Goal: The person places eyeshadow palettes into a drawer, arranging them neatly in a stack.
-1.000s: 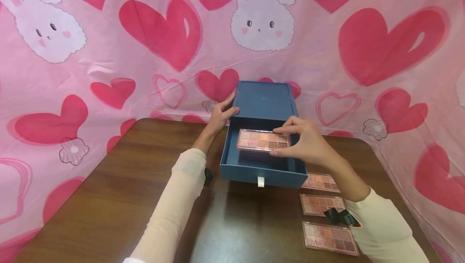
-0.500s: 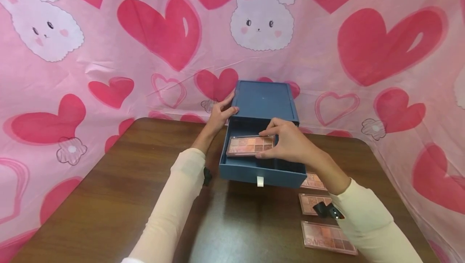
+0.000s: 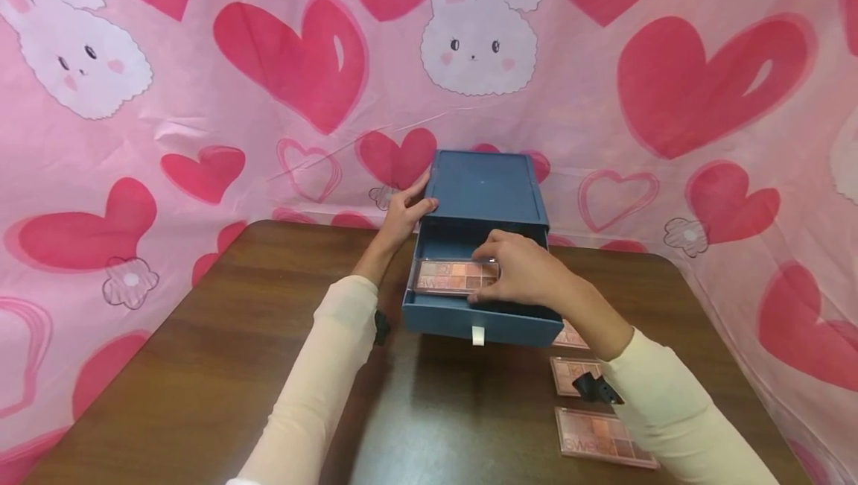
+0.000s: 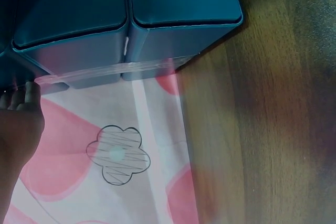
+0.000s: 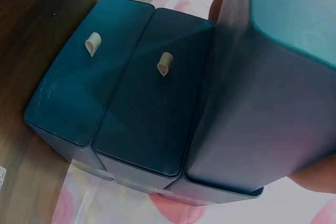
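A blue drawer box (image 3: 486,185) has its top drawer (image 3: 482,325) pulled out toward me. My right hand (image 3: 526,269) pinches an eyeshadow palette (image 3: 449,277) by its right end, thumb at the near edge and fingers at the far edge. The palette lies flat inside the drawer's left part; whether it touches the bottom is hard to tell. My left hand (image 3: 401,215) presses the box's left side, its thumb on the top edge and its fingers along the side wall. In the left wrist view, the fingers (image 4: 21,97) touch the side.
Several more palettes (image 3: 603,437) lie in a column on the brown table (image 3: 221,366), right of the box, partly under my right forearm. Below the pulled-out drawer, shut drawers (image 5: 84,87) bear white pull tabs. A pink heart-and-bunny cloth (image 3: 375,97) hangs close behind.
My right hand has moved left and down with the palette, from above the drawer to low inside its left part. The left hand has stayed on the box.
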### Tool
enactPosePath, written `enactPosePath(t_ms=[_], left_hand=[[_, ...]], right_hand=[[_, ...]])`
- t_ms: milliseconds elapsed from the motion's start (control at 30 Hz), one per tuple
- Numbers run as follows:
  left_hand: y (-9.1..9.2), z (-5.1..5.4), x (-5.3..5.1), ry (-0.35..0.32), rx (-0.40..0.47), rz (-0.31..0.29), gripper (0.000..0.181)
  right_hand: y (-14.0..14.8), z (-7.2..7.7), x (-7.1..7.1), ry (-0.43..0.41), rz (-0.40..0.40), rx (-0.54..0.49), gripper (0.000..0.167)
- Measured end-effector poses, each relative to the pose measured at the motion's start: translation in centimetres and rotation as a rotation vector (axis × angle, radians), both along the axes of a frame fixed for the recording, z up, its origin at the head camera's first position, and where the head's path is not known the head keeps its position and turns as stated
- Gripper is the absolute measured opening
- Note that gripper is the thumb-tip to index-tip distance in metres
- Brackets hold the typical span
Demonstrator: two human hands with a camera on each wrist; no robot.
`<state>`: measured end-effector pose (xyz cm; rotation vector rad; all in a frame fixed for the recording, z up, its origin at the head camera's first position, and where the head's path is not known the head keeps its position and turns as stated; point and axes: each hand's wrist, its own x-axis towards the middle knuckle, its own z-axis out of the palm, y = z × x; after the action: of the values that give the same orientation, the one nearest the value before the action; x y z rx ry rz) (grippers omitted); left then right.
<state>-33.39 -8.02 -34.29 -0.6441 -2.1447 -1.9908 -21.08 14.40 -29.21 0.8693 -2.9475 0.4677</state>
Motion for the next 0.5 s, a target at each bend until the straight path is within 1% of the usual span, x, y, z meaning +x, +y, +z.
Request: enactPosePath(t_ms=[133,233,300,400,500], left_hand=[[-0.05,-0.03,-0.01,0.006,-0.004,0.002,0.065],[-0.11,-0.04,-0.08,0.019,-0.009,0.0,0.065],[-0.12,-0.05,-0.14,0.024,-0.011,-0.001,0.065],[-0.07,-0.1,-0.23,0.021,-0.003,-0.005,0.066],[-0.02,-0.15,-0.3,0.022,0.005,-0.001,0.065]], right_hand=[[-0.19,-0.03,0.03,0.017,-0.01,0.066,0.065],[-0.24,-0.09,0.09,0.047,-0.011,0.084,0.064],[-0.15,-0.12,0.16,0.067,-0.011,0.066,0.058],[0.1,-0.09,0.32,0.089,-0.01,0.0,0.047],[0.42,-0.04,0.45,0.109,-0.001,-0.066,0.04]])
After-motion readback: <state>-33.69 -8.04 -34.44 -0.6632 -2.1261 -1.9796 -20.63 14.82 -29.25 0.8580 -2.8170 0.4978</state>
